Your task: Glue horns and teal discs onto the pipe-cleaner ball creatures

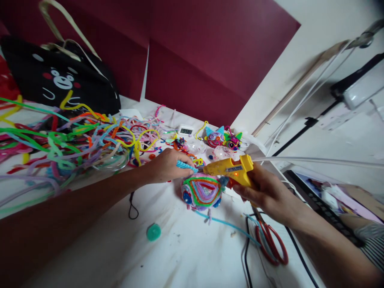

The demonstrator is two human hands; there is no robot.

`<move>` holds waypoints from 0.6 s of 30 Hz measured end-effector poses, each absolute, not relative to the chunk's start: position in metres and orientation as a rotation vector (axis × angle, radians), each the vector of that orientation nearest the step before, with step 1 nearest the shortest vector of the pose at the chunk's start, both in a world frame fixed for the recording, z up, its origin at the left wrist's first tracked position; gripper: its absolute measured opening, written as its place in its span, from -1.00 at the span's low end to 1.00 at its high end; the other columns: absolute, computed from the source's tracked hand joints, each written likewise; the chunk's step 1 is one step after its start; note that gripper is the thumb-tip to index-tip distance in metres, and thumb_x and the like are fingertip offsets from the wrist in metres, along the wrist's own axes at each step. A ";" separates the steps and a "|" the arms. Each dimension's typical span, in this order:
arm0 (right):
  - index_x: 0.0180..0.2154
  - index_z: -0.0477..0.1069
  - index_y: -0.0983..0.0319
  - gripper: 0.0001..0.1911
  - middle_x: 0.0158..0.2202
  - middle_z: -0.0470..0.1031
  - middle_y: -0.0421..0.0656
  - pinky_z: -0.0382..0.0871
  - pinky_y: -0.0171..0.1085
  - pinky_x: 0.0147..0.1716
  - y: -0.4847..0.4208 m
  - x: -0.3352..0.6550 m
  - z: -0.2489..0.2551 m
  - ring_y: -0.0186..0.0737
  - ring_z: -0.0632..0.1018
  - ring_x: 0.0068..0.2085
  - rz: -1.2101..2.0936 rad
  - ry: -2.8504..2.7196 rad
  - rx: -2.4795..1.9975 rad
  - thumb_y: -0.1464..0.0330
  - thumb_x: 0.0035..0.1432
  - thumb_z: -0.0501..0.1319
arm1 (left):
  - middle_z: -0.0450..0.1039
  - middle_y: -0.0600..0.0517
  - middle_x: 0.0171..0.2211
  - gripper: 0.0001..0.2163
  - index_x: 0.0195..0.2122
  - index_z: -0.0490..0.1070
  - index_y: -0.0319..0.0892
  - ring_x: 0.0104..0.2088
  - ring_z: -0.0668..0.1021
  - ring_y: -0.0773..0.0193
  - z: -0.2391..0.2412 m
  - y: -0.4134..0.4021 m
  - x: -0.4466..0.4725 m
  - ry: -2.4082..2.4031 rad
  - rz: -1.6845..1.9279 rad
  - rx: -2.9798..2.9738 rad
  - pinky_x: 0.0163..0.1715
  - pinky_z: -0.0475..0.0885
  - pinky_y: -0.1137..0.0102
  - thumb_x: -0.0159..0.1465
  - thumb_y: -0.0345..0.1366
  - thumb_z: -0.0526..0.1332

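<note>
My left hand (168, 165) is closed on a light blue twisted pipe cleaner piece (186, 166), its end pointing right. In my right hand (264, 190) is a yellow hot glue gun (229, 169) with a small orange light showing. The gun's nozzle is close to the blue piece; whether they touch I cannot tell. Just below both hands sits a rounded craft figure (204, 191) covered in green, orange, purple and red pipe cleaner loops, with blue round parts at its sides. Fingers of my left hand are partly hidden behind its back.
A tangle of loose pipe cleaners (75, 140) spreads across the left, before a black bag (60, 80). Red-handled scissors (271, 244) lie at right near cables. A green cap (153, 232), a small digital clock (186, 131) and finished-looking figures (215, 138) are on the table.
</note>
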State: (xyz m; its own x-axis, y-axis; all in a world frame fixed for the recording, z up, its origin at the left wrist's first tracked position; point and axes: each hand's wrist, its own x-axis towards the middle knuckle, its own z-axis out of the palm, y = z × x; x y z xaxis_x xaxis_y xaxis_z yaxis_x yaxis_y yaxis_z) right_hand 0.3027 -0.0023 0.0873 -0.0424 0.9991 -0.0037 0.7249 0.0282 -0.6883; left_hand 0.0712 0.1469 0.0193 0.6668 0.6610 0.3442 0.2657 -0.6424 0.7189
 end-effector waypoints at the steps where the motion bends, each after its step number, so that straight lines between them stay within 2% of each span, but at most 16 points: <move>1: -0.22 0.20 0.19 -0.79 -0.43 0.27 -0.26 0.19 -0.36 -0.54 -0.002 0.303 0.088 -0.36 0.28 -0.46 0.732 -1.823 -1.741 0.22 0.25 0.17 | 0.64 0.06 -0.34 -0.81 -0.32 0.63 -0.17 -0.36 0.60 0.27 0.019 0.147 0.071 0.716 0.800 2.237 -0.34 0.39 0.50 0.07 -0.26 0.28; 9: -0.26 0.21 0.19 -0.75 -0.45 0.29 -0.27 0.23 -0.37 -0.54 0.000 0.299 0.091 -0.37 0.34 -0.48 0.808 -1.748 -1.720 0.20 0.18 0.22 | 0.64 0.04 -0.36 -0.78 -0.31 0.63 -0.20 -0.39 0.58 0.28 0.018 0.148 0.072 0.727 0.790 2.210 -0.40 0.36 0.50 0.06 -0.25 0.28; 14: -0.26 0.22 0.19 -0.72 -0.47 0.28 -0.29 0.18 -0.37 -0.59 0.001 0.299 0.093 -0.37 0.35 -0.50 0.845 -1.711 -1.727 0.18 0.15 0.25 | 0.60 0.07 -0.47 -0.75 -0.29 0.63 -0.21 -0.56 0.46 0.37 0.018 0.149 0.072 0.771 0.755 2.208 -0.56 0.25 0.51 0.06 -0.22 0.27; 18: -0.25 0.23 0.20 -0.74 -0.46 0.29 -0.29 0.18 -0.37 -0.58 0.001 0.301 0.092 -0.38 0.36 -0.49 0.842 -1.726 -1.715 0.19 0.18 0.24 | 0.61 0.05 -0.44 -0.74 -0.29 0.63 -0.22 -0.50 0.49 0.34 0.018 0.148 0.073 0.773 0.757 2.189 -0.51 0.28 0.51 0.05 -0.22 0.28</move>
State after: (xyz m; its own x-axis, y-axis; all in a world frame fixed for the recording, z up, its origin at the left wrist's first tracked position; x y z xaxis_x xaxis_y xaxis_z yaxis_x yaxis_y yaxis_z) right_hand 0.3013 0.0010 0.0924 -0.0257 0.9988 -0.0418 0.6473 -0.0152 -0.7621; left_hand 0.0727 0.1484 0.0182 0.6534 0.7008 0.2863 0.3014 -0.5878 0.7508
